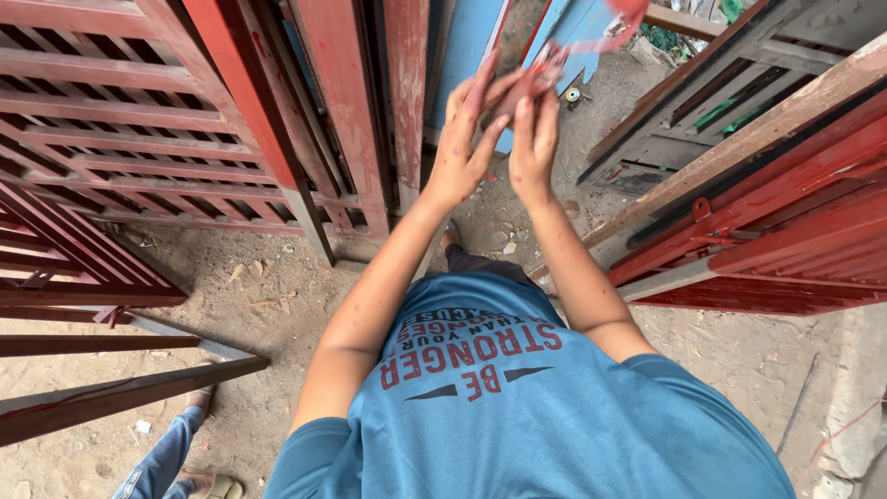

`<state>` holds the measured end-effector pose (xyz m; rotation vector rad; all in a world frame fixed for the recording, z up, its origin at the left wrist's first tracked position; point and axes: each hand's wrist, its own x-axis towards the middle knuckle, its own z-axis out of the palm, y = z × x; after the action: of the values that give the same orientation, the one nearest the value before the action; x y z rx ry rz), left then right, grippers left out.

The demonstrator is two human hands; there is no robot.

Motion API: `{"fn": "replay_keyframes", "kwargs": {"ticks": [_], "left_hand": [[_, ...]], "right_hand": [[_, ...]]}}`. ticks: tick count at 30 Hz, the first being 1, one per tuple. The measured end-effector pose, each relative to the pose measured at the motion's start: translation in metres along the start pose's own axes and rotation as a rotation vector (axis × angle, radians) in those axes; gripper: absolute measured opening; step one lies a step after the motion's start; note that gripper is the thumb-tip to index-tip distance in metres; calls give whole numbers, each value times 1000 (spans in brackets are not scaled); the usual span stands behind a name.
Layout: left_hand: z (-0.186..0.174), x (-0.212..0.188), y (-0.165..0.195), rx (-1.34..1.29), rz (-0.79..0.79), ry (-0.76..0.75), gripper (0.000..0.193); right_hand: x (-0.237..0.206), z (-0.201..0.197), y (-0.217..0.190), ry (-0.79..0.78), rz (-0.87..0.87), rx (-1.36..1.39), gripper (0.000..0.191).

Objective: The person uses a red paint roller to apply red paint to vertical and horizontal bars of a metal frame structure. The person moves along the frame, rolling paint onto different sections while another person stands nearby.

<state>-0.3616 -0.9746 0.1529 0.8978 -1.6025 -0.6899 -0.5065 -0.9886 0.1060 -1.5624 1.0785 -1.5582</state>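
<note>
**Two hands work a red-stained rag**

A small rag [536, 74], stained red, sits between two raised hands, in front of the person's chest and above the blue shirt [517, 407]. It looks crumpled and soft, and the same red paint is on it as on the gates around. One strip of it trails up and to the right, and that part is blurred.

The left hand [467, 139] and the right hand [534, 139] are close together, both closed on the rag, fingers pointing up. Red smears show on the fingers and arms. It looks like the person is rubbing or wiping paint with the rag, maybe off the hands. I think the next move needs a firm pinch, so the loose strip does not slip away.

Left of the rag stand red metal gates [139, 139] with many bars. Right of the rag lean more red frames [776, 212]. Behind the rag is a blue panel [471, 46]. Far below the rag is sandy ground [268, 305]. Low and to the left, another person's leg in jeans [162, 457] and a sandal show.
</note>
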Motion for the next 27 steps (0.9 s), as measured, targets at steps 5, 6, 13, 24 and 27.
{"fn": "replay_keyframes", "kwargs": {"ticks": [5, 6, 13, 24, 27], "left_hand": [[1, 52, -5, 25, 105, 85, 64], [2, 59, -6, 31, 114, 113, 63], [-2, 49, -18, 109, 101, 57, 61], [2, 9, -9, 123, 35, 68, 52], [-1, 47, -11, 145, 151, 62, 47]], "right_hand": [[56, 2, 1, 55, -100, -52, 51], [63, 3, 2, 66, -61, -6, 52], [48, 6, 19, 62, 69, 39, 53], [-1, 8, 13, -8, 71, 15, 50], [48, 10, 4, 65, 21, 54, 49]]}}
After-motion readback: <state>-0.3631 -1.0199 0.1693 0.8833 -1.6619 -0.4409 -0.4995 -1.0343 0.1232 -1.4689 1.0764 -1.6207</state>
